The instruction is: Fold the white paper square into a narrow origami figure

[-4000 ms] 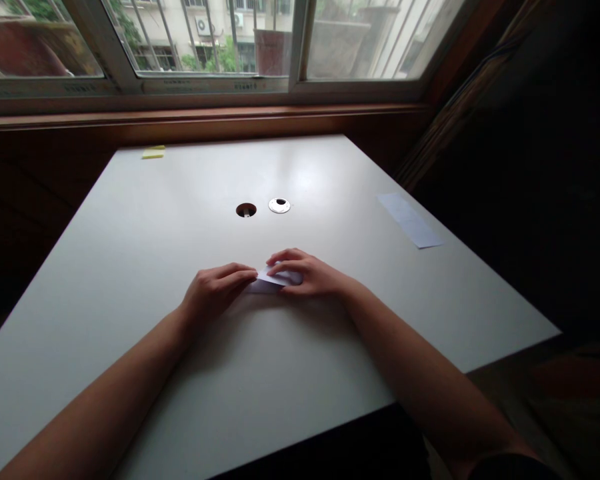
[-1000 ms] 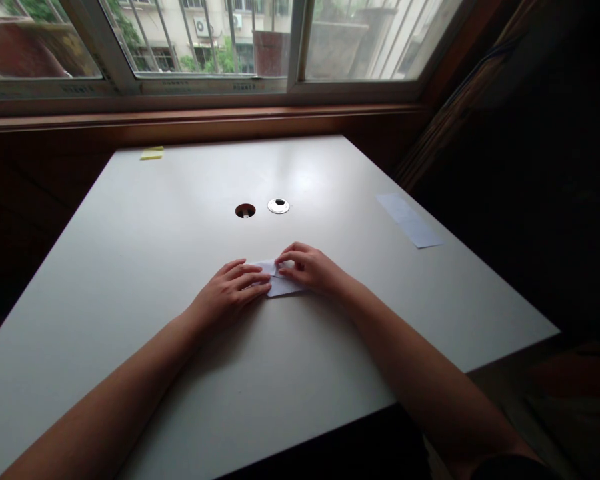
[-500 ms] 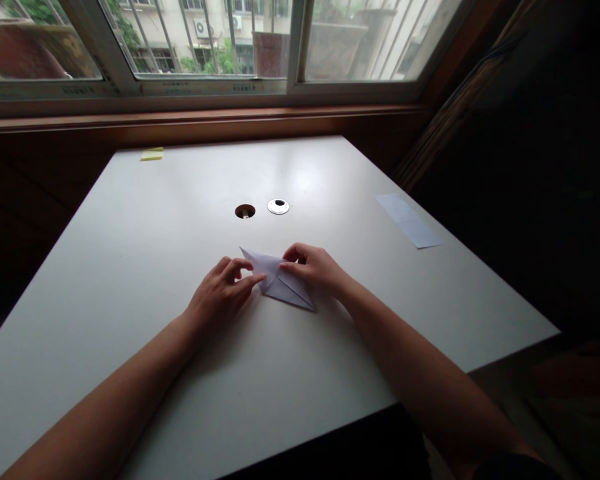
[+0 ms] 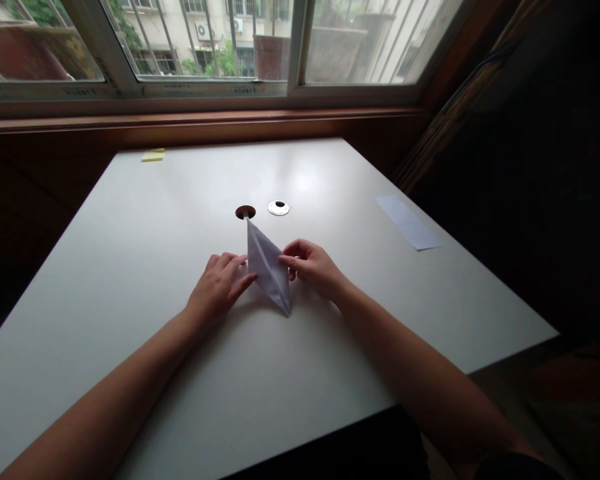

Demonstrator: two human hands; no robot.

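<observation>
So I've got a barred window [image 4: 210,40] at the back and a big white surface [image 4: 155,227] in front of it. The folded paper [image 4: 268,270] sits mid-surface between the hands, a creased diamond, far tip pointing at the round hole [image 4: 245,212] (white round cap [image 4: 279,208] just beside that). My right hand [image 4: 314,268] is pinching its right edge. My left hand [image 4: 220,283] has the thumb on the left edge, fingers loosely spread; can't tell if it's gripping. Pale paper strip [image 4: 409,222] lies off right, yellow note [image 4: 153,155] far left.
</observation>
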